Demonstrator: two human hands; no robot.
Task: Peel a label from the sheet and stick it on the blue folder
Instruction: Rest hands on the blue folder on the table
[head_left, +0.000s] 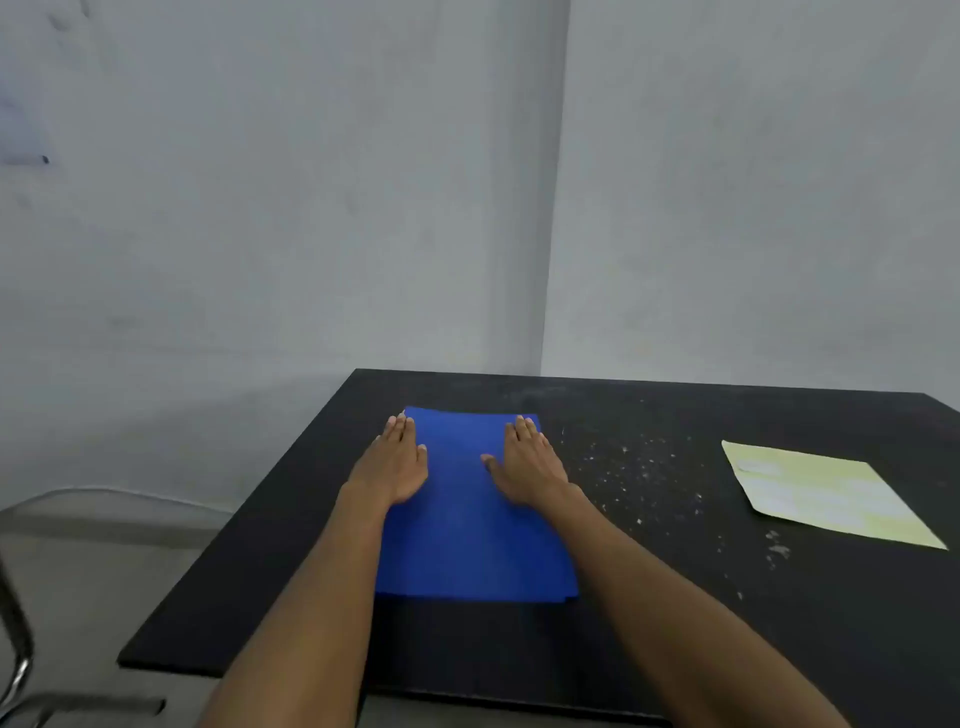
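Observation:
The blue folder (467, 525) lies flat on the black table (675, 597), left of its middle. My left hand (393, 462) rests palm down on the folder's far left edge, fingers straight and together. My right hand (527, 465) lies palm down on the far right part of the folder, thumb spread inward. Neither hand holds anything. The label sheet (826, 491), pale yellow-green with faint white labels, lies flat at the table's right side, well away from both hands.
White specks and smudges (644, 467) dot the table between the folder and the sheet. A grey wall stands right behind the table. A metal chair frame (21, 665) is at the lower left, off the table.

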